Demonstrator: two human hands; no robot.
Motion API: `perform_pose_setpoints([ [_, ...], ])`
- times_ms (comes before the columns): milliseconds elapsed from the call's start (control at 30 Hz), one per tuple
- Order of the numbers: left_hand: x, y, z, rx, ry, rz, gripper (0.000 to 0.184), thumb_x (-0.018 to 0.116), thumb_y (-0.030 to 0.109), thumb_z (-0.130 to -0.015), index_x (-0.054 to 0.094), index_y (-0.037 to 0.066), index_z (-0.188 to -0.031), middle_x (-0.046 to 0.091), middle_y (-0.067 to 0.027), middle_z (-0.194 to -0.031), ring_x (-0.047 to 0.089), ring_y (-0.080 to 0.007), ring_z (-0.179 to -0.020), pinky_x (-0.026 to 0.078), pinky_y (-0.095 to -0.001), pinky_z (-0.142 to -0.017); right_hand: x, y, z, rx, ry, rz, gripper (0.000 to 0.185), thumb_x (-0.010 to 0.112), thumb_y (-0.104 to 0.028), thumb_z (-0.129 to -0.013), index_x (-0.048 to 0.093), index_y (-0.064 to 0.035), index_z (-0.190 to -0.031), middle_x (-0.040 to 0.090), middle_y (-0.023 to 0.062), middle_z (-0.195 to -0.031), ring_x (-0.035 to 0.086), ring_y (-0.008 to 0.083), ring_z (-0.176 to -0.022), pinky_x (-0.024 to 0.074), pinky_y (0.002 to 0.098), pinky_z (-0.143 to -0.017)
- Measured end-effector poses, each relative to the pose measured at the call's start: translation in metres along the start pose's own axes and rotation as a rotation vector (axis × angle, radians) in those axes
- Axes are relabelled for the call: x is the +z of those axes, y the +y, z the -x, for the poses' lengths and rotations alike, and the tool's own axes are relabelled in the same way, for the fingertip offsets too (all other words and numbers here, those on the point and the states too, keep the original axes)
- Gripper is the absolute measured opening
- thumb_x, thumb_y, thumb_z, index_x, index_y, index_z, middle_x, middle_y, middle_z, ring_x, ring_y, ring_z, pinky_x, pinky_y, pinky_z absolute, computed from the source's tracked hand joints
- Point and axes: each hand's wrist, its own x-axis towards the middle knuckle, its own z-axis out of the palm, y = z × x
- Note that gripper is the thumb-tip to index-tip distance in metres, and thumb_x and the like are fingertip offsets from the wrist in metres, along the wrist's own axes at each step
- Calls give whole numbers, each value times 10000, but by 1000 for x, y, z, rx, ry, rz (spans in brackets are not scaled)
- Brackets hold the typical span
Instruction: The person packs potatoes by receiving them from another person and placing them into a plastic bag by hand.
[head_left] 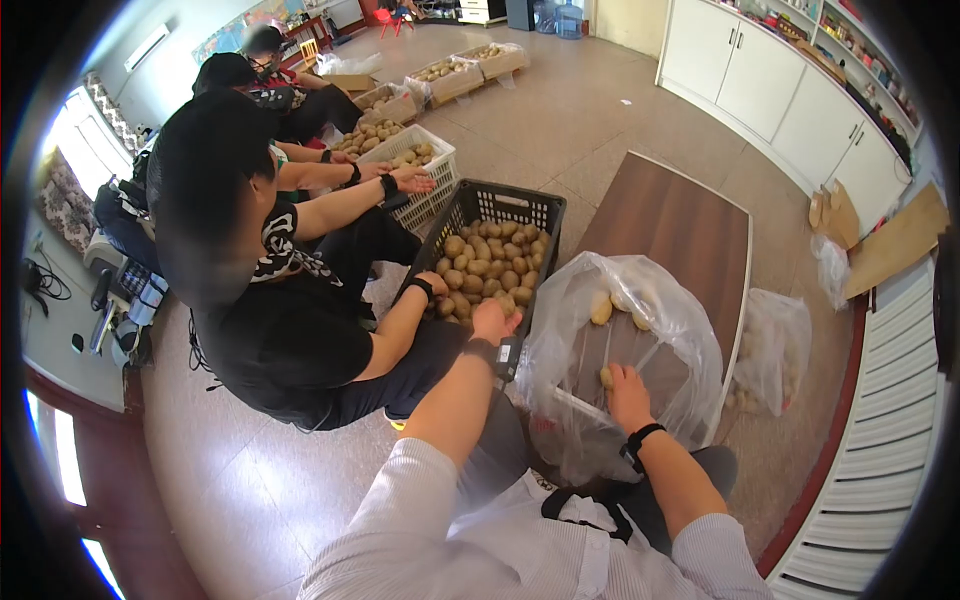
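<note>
My left hand (494,321) reaches over the near edge of a black plastic crate (553,218), its fingers closed round a potato (507,302). Many brown potatoes (478,267) fill that crate. My right hand (629,398) is down inside a clear plastic bag (690,345), with a small potato (606,378) gripped at its fingertips. Farther in the bag lie a few potatoes (600,308). The bag stands propped wide with its mouth towards me, at the near end of a brown wooden board (660,215).
A co-worker's hand (432,284) is in the same black crate, left of mine. Other people sit along a row of crates, among them a white crate (440,170). Another filled plastic bag (775,350) stands right of the board. White cabinets (760,70) line the back right.
</note>
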Motion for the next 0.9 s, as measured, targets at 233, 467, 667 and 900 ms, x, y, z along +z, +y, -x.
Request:
perform_pose_setpoints([
  [233,-16,27,1,-63,-230,-601,254,598,202,-885,565,38,-1077,573,-143,-1000,604,-292,-830,539,-426,-689,8,13,10,15,29,-207,497,649,-121,-797,482,-57,-1260,544,221,-1177,528,418,-1103,461,477,-906],
  [467,12,53,-1,-768,97,1087,331,493,190,-933,431,74,-1237,503,-125,-1110,563,-286,-831,545,-421,-696,32,28,-7,122,87,-626,490,675,-193,-842,503,-12,-1264,634,149,-983,608,278,-794,499,359,-696],
  [667,20,80,12,-697,-173,1024,323,557,249,-927,492,53,-1175,548,-118,-1076,595,-277,-864,553,-405,-694,-36,-33,-13,320,-172,-1105,425,629,-296,-911,525,-35,-1230,614,62,-907,520,104,-602,426,257,-511],
  [900,16,113,20,-745,-476,924,428,549,312,-938,464,19,-1238,528,-173,-1227,582,-337,-1001,523,-452,-840,-65,-76,-27,234,-266,-1174,386,529,-398,-973,546,-57,-1154,562,20,-754,490,79,-550,399,233,-469],
])
